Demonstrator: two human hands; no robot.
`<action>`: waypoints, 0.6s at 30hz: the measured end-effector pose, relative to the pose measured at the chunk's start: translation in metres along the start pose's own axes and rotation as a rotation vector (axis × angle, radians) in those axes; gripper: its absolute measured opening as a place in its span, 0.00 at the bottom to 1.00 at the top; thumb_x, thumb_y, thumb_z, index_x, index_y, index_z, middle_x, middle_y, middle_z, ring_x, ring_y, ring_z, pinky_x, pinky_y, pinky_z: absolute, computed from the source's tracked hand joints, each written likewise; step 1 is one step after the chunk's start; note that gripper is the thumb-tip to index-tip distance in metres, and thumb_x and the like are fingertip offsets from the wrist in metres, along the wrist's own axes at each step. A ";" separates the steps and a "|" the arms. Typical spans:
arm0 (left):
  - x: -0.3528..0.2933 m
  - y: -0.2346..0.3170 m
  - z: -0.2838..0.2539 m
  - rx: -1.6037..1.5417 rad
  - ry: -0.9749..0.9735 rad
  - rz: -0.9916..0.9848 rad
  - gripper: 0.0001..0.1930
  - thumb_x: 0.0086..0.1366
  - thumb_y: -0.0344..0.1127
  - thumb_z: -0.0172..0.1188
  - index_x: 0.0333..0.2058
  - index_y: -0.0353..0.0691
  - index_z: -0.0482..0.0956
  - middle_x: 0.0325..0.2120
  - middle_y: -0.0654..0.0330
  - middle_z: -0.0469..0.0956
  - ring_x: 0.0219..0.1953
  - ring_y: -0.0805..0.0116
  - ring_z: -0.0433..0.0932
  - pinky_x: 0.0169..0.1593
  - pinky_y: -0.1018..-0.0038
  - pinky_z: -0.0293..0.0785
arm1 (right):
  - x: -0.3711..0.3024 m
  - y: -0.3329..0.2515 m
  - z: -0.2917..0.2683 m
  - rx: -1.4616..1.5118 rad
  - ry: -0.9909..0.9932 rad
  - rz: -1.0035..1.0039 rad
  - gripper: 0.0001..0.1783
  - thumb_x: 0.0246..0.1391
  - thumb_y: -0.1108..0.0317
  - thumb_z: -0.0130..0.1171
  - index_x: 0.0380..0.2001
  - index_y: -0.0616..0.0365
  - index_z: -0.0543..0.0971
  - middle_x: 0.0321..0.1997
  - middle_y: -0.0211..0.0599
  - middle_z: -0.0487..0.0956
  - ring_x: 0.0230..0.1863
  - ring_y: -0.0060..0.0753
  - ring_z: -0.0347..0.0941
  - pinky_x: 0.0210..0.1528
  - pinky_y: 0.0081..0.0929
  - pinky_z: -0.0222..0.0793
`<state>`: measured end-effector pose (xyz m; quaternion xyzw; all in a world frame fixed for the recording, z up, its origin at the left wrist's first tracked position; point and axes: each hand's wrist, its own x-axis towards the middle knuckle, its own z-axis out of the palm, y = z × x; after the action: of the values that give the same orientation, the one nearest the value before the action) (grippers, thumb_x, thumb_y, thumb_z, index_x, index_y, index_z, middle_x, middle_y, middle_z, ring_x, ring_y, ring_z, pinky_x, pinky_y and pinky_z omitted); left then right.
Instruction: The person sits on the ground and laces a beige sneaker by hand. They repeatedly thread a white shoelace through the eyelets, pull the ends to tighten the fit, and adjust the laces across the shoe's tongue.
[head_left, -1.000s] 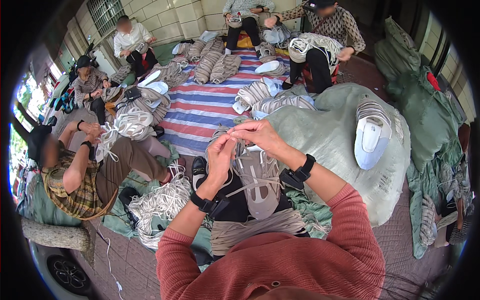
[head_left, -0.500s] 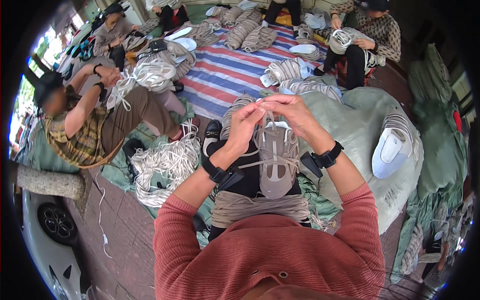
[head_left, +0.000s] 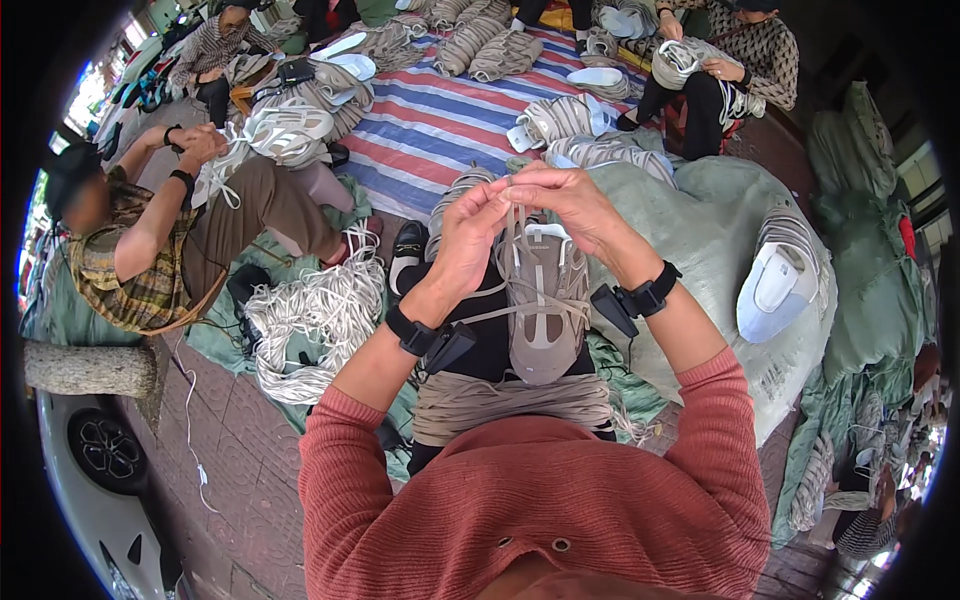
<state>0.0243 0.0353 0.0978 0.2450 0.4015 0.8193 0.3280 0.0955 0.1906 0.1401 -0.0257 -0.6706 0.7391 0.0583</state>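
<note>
A taupe shoe upper (head_left: 545, 310) with pale panels lies across my lap, toe toward me. Taupe shoelace (head_left: 515, 235) runs up from it to my fingers, and another strand crosses its front. My left hand (head_left: 475, 225) and my right hand (head_left: 570, 205) meet above the far end of the upper, fingertips pinched together on the lace. What exactly sits between the fingertips is too small to make out. A thick bundle of taupe laces (head_left: 510, 408) rests across my lap, close to my waist.
To the left lies a heap of white laces (head_left: 315, 325) on green cloth. A big pale sack (head_left: 690, 270) at the right carries a stack of shoe uppers (head_left: 783, 275). Ahead, several people sit round a striped sheet (head_left: 440, 130) with more uppers. A car (head_left: 85, 490) stands lower left.
The whole view has shifted slightly. My hands stay pinched together on the lace, a little higher above the upper. The person at left has lowered their hands slightly.
</note>
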 end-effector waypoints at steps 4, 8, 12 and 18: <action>0.001 0.005 0.005 -0.014 -0.055 -0.091 0.14 0.72 0.37 0.48 0.50 0.36 0.72 0.35 0.59 0.78 0.33 0.72 0.76 0.42 0.74 0.72 | 0.007 -0.009 -0.004 -0.019 -0.027 0.065 0.13 0.51 0.64 0.68 0.37 0.61 0.85 0.30 0.31 0.80 0.34 0.22 0.74 0.44 0.23 0.68; 0.005 0.017 0.014 0.068 -0.099 -0.084 0.14 0.74 0.41 0.45 0.43 0.36 0.73 0.21 0.69 0.62 0.22 0.79 0.59 0.28 0.80 0.58 | 0.018 -0.023 -0.006 -0.155 0.000 -0.028 0.12 0.53 0.65 0.66 0.38 0.60 0.85 0.35 0.31 0.82 0.36 0.19 0.72 0.45 0.24 0.66; 0.010 0.024 0.015 0.120 -0.141 -0.093 0.15 0.75 0.43 0.44 0.37 0.38 0.73 0.19 0.75 0.53 0.20 0.84 0.50 0.24 0.83 0.49 | 0.021 -0.044 -0.009 -0.150 0.060 0.011 0.13 0.53 0.62 0.66 0.38 0.58 0.86 0.33 0.28 0.82 0.33 0.15 0.69 0.40 0.19 0.62; 0.006 0.013 -0.011 0.208 -0.168 -0.147 0.15 0.74 0.45 0.46 0.31 0.42 0.69 0.18 0.76 0.52 0.19 0.84 0.49 0.22 0.83 0.46 | 0.041 -0.102 -0.057 -0.050 0.077 -0.039 0.13 0.60 0.65 0.58 0.42 0.62 0.81 0.26 0.23 0.77 0.17 0.08 0.53 0.19 0.11 0.45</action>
<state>0.0087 0.0284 0.1027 0.3154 0.4721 0.7236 0.3925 0.0671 0.2614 0.2374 -0.0427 -0.6865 0.7193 0.0978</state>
